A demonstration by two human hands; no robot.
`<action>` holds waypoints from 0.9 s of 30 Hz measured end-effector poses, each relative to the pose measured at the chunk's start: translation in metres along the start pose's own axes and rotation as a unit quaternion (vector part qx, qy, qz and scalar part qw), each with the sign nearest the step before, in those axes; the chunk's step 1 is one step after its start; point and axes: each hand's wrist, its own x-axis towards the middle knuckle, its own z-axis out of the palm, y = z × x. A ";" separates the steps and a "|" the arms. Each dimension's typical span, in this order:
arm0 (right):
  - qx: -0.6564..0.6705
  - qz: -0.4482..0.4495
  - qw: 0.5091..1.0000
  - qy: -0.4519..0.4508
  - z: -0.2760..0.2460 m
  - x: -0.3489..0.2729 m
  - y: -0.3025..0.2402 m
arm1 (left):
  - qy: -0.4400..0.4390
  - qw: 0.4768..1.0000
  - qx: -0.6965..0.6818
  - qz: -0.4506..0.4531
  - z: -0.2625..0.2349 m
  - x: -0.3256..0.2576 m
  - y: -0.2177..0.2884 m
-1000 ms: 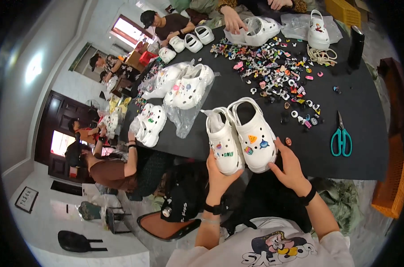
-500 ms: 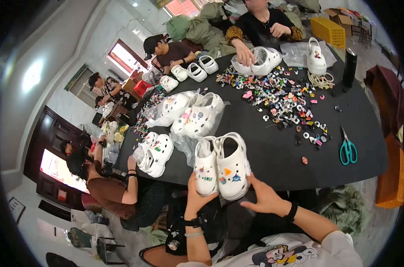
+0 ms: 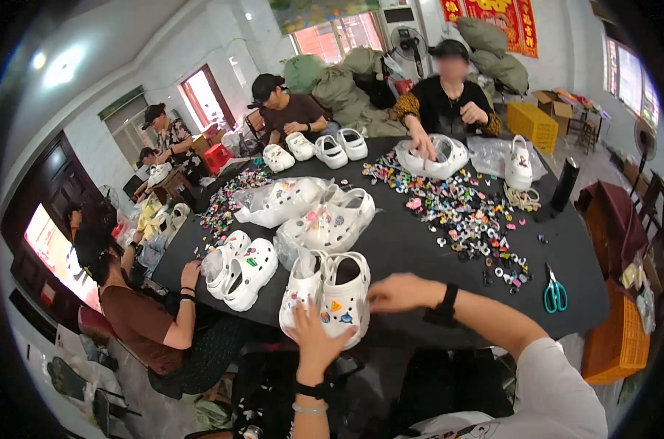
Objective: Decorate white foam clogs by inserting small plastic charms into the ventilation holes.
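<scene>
1. In the lower centre of the frame, I see a pair of white clogs (image 3: 357, 298) at the near edge of the black tabletop (image 3: 409, 245), toes toward the wearer; a pizza-slice charm (image 3: 336, 306) and others dot the fronts.
2. Over the toes, the left hand (image 3: 319, 336) has its fingers spread wide, thumb well apart, across both shoes.
3. Just right of them, the right hand (image 3: 403, 293) has its fingertips by the right clog's side; from here I cannot tell whether it grips.
4. Mid-frame, more clogs (image 3: 339, 225) lie in clear plastic, another white pair (image 3: 257, 276) to their lower left.
5. Right of centre, shoe charms (image 3: 467, 208) lie scattered; teal-handled scissors (image 3: 556, 296) rest farther right.
6. At left sits a co-worker in brown (image 3: 138, 322).
</scene>
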 end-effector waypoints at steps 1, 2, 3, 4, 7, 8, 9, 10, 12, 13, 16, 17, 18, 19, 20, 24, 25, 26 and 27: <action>-0.022 0.003 0.998 0.053 -0.013 0.019 0.017 | 0.005 1.000 0.017 0.013 0.010 0.002 0.008; -0.014 0.048 0.992 0.116 -0.026 0.039 0.026 | 0.008 0.999 0.037 0.022 0.018 0.002 0.011; 0.052 0.038 0.981 0.181 -0.036 0.059 0.041 | 0.010 0.997 0.070 0.023 0.022 0.002 0.011; 0.083 0.070 0.975 0.196 -0.046 0.079 0.047 | 0.016 0.997 0.070 0.019 0.024 0.001 0.008; -0.025 0.065 0.965 0.253 -0.050 0.136 0.107 | 0.023 0.996 0.085 0.025 0.029 0.003 0.010; -0.052 0.102 0.969 0.218 -0.050 0.150 0.107 | 0.020 0.997 0.076 0.018 0.028 0.002 0.007; -0.079 0.137 0.971 0.181 -0.051 0.165 0.100 | 0.020 0.997 0.080 0.013 0.029 -0.001 0.005; -0.069 0.187 0.969 0.149 -0.059 0.166 0.085 | 0.021 0.996 0.083 0.010 0.028 -0.001 0.007; -0.073 0.214 0.953 0.202 -0.056 0.185 0.112 | 0.022 0.996 0.080 0.028 0.028 0.002 0.016; -0.066 0.212 0.951 0.215 -0.048 0.192 0.099 | 0.027 0.996 0.085 0.017 0.029 -0.001 0.010; -0.110 0.208 0.944 0.233 -0.041 0.193 0.093 | 0.058 0.995 0.080 0.027 0.033 -0.004 0.008; -0.176 0.193 0.936 0.235 -0.039 0.189 0.099 | 0.055 0.995 0.071 0.033 0.034 -0.004 0.008; -0.239 0.173 0.927 0.229 -0.039 0.182 0.093 | 0.051 0.996 0.063 0.032 0.035 -0.006 0.006; -0.214 0.154 0.937 0.231 -0.042 0.175 0.093 | 0.061 0.995 0.068 0.032 0.037 -0.007 0.007; -0.189 0.136 0.945 0.231 -0.045 0.170 0.094 | 0.065 0.995 0.067 0.030 0.038 -0.007 0.005; -0.137 0.073 0.948 0.276 -0.045 0.160 0.101 | 0.080 0.992 0.092 0.026 0.044 -0.006 0.001; -0.131 0.032 0.935 0.327 -0.046 0.156 0.105 | 0.093 0.990 0.098 0.031 0.045 -0.006 -0.001; -0.146 0.033 0.928 0.340 -0.053 0.153 0.110 | 0.088 0.991 0.095 0.030 0.047 -0.004 -0.001; -0.155 0.044 0.928 0.336 -0.062 0.147 0.108 | 0.092 0.992 0.086 0.029 0.046 -0.003 -0.002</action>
